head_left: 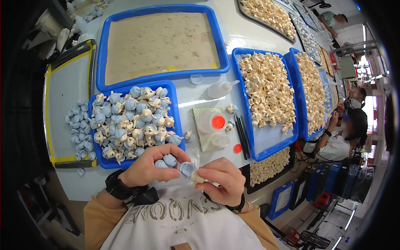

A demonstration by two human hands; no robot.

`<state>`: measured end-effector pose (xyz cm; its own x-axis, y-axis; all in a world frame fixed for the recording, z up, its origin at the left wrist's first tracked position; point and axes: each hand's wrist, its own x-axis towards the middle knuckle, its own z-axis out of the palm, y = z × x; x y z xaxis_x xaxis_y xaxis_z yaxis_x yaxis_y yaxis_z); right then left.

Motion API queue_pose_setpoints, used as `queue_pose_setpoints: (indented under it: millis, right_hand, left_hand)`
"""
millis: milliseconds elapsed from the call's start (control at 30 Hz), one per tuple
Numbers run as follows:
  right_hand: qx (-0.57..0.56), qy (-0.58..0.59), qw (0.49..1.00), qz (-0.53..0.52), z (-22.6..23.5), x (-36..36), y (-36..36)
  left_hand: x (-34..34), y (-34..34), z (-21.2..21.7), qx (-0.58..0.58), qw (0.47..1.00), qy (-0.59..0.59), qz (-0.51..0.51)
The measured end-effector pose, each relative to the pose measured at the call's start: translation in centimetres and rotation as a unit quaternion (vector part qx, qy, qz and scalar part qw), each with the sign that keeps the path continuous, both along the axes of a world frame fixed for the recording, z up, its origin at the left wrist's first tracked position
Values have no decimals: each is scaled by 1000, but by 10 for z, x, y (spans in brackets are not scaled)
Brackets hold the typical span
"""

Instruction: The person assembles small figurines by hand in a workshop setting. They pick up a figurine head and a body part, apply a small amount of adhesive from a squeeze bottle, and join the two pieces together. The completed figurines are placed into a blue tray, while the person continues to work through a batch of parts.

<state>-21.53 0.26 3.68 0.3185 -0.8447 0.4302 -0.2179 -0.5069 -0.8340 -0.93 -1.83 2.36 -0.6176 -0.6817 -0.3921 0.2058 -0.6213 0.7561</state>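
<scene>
Before a glossy white table point(200, 93), the left hand point(143, 168) cradled ribbed, rounded blue-grey pieces point(169, 159) and a hollow, bowl-shaped one point(186, 168) in its grip, while the right hand point(227, 179) pinched a small cream piece point(197, 178) just beside it, near a smooth-rimmed blue tray point(106, 163) heaped with doll heads point(149, 131).

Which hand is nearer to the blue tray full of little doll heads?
Left. The left grip is at the near right corner of the blue tray, partly covering it in view; the right grip is farther off, to the tray's right.
</scene>
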Motion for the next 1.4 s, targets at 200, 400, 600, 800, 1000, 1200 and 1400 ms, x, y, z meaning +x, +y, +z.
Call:
queue_pose_setpoints:
  millis: [200, 400, 600, 800, 1000, 1200, 1400]
  right_hand:
    - [-34, 107, 993, 29, 0, 0, -7]
    - [-46, 166, 984, 51, 11, 6, -6]
    - [-110, 193, 974, 36, 2, 6, 2]
    - [-161, 233, 958, 42, -5, 6, -6]
    - [-10, 162, 986, 39, 6, -22, -2]
    - [60, 381, 812, -439, -17, -200, -31]
    - [120, 380, 815, -420, -47, -209, -48]
  left_hand:
    - [0, 1, -5, -65, 997, -39, -14]
    - [-1, 5, -7, -74, 997, 6, 4]
    - [-2, 8, 10, -54, 998, 14, -19]
    - [0, 4, 11, -173, 972, -147, -68]
    - [33, 14, 35, -225, 933, -269, 79]
    - [43, 1, 41, -261, 804, -485, 224]
    - [28, 18, 30, -185, 954, -142, 188]
